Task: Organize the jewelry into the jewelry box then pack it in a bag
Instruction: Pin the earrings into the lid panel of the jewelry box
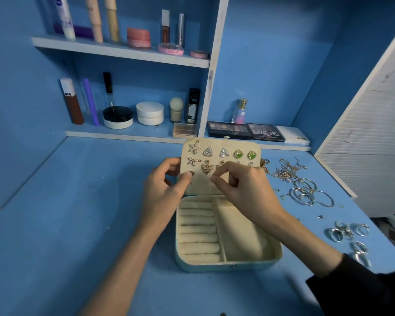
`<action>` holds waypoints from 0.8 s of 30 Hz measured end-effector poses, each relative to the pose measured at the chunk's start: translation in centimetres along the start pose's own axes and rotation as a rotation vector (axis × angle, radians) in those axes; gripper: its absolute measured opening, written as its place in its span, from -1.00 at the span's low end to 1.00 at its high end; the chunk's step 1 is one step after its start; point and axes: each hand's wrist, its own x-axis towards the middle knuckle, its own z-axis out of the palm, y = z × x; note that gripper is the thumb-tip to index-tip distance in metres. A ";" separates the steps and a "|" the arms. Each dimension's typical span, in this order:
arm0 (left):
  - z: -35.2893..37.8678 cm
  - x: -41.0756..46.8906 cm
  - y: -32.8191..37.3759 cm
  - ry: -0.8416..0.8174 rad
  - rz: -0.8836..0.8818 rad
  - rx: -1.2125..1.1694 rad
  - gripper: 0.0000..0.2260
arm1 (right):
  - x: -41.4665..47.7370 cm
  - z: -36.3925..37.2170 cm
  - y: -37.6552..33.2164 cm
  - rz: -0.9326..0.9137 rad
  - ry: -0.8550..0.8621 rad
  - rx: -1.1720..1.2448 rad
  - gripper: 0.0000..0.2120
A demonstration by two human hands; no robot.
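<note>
One jewelry box [228, 264], two green earrings [238, 153], two triangle earrings [208, 152], two star earrings [194, 147]

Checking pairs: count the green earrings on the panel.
2. One green square-stone earring sits fourth in the top row of the cream earring panel; the other beside it, rightmost. The left hand and right hand may hide more.
</note>
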 end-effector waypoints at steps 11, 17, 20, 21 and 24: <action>0.1 0.2 -0.1 0.029 0.025 0.032 -0.84 | -0.5 -6.3 5.2 0.018 -0.039 -0.119 -0.95; 0.1 0.1 0.0 0.025 0.039 0.016 -0.81 | 0.0 -8.6 8.8 0.109 -0.149 -0.275 -0.94; 0.1 0.1 -0.1 0.028 0.042 0.020 -0.82 | -0.3 -9.0 10.0 0.114 -0.209 -0.343 -0.93; 0.1 0.1 -0.1 0.025 0.040 0.021 -0.82 | -0.3 -9.0 10.3 0.112 -0.236 -0.368 -0.93; 0.0 0.1 0.0 0.030 0.036 0.019 -0.81 | -0.5 -9.3 10.9 0.086 -0.313 -0.425 -0.91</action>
